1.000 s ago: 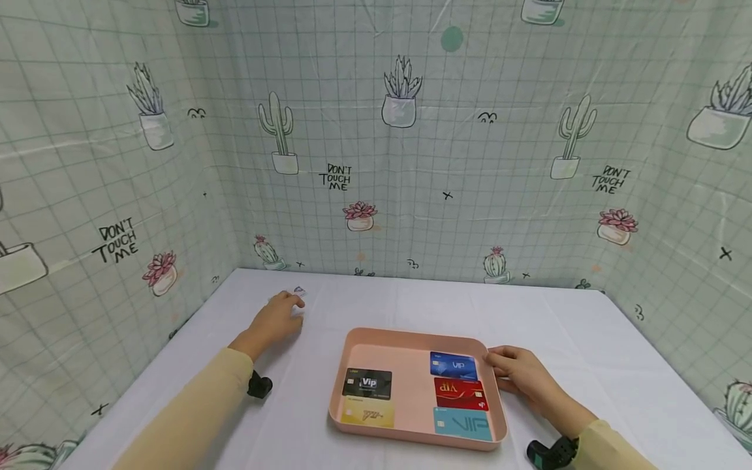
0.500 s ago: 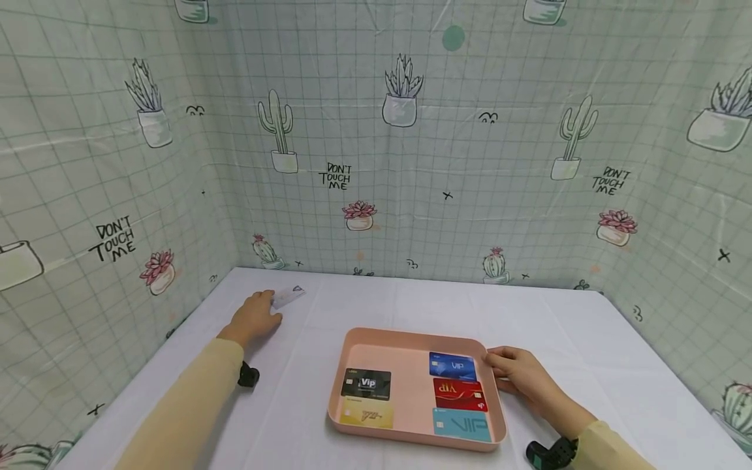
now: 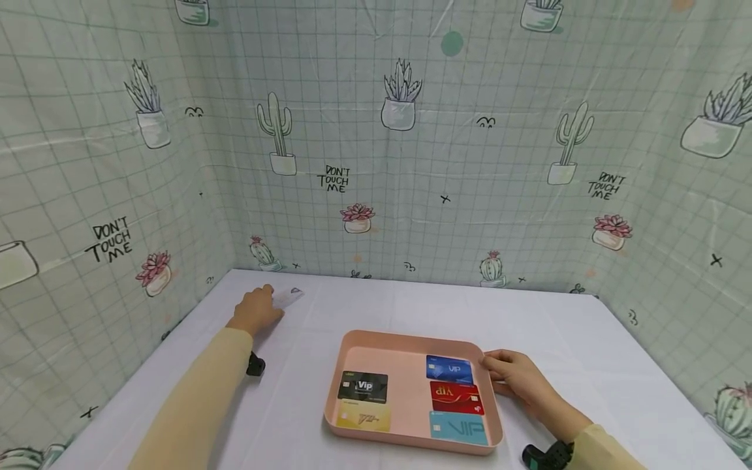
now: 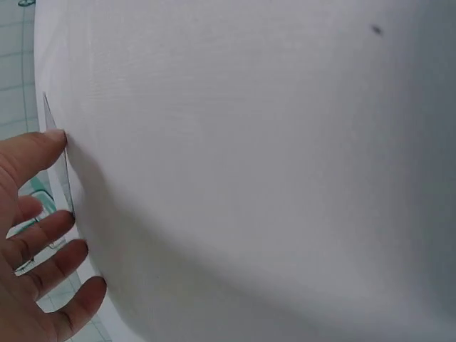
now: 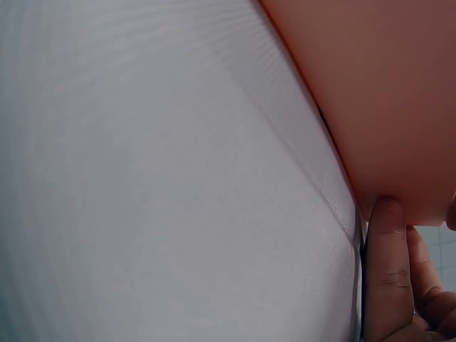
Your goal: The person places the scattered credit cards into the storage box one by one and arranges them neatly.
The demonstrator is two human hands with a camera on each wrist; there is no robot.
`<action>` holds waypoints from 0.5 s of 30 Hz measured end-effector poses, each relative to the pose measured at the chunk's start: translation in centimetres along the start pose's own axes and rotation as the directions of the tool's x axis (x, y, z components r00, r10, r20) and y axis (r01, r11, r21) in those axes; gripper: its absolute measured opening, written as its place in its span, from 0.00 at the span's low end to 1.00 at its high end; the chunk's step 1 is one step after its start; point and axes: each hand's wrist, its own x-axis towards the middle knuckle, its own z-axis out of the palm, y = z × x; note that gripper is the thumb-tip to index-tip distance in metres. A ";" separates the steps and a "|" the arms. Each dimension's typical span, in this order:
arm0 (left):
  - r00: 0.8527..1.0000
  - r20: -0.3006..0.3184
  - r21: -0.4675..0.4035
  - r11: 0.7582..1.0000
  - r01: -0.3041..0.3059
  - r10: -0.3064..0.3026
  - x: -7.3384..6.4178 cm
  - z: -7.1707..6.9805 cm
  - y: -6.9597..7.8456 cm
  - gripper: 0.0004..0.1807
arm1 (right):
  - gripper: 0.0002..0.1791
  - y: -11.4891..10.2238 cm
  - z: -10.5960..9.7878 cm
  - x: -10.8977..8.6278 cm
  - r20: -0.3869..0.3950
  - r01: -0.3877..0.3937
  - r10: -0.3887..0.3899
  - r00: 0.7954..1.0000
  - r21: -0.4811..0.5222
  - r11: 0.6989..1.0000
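Observation:
At the back left of the table, my left hand (image 3: 256,309) has its thumb and fingertips on a pale, see-through-looking card (image 3: 288,297). In the left wrist view this card (image 4: 51,117) shows as a thin sliver, with the thumb and fingertips along it. My right hand (image 3: 517,373) holds the right side of a pink tray (image 3: 405,341), thumb at the rim and fingers outside the wall. Inside the tray lie a black VIP card (image 3: 363,395) above a gold card (image 3: 363,418) on the left, and blue (image 3: 449,369), red (image 3: 456,398) and teal (image 3: 458,427) VIP cards on the right.
A white cloth covers the table (image 3: 411,303). Behind and along both sides hangs a gridded curtain (image 3: 499,163) printed with potted plants. Dark wrist cameras sit on the left wrist (image 3: 255,364) and right wrist (image 3: 548,455).
My left hand went left from over the pale card, uncovering most of it, and now touches its left end. The right hand has kept its place at the tray.

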 end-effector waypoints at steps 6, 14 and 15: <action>1.000 0.012 -0.009 1.000 -0.024 0.025 0.0 -0.4 0.8 0.32 | 0.29 -0.3 -0.1 0.1 -0.009 0.007 -0.007 1.000 -0.011 1.000; 1.000 -0.003 -0.006 1.000 -0.009 0.009 -0.2 0.2 1.6 0.21 | 0.28 0.0 -0.1 -0.1 0.000 0.006 -0.006 1.000 0.007 1.000; 1.000 -0.012 0.000 1.000 -0.011 0.011 -0.1 0.2 1.6 0.19 | 0.28 0.1 -0.1 -0.1 0.000 0.005 -0.005 1.000 0.008 1.000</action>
